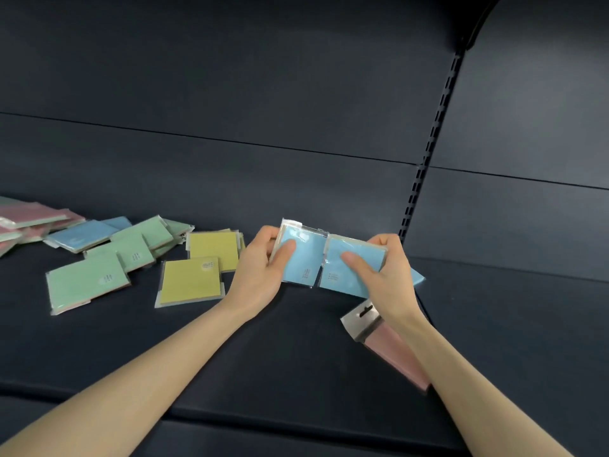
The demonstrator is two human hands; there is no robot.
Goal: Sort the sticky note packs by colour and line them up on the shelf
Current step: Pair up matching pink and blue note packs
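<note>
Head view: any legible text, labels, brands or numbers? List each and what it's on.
None legible.
Left blue pack, in left hand: small dark print lines, blurred.
Right blue pack, in right hand: same, blurred.
Front yellow pack: round label, too small.
Front green pack: round label, too small.
Pink pack: no print visible.

Small printed labels on blue pack, yellow pack, green pack, seemingly text, unreadable

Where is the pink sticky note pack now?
In the head view the pink sticky note pack lies flat on the shelf, lower right, partly under the right forearm.
</note>
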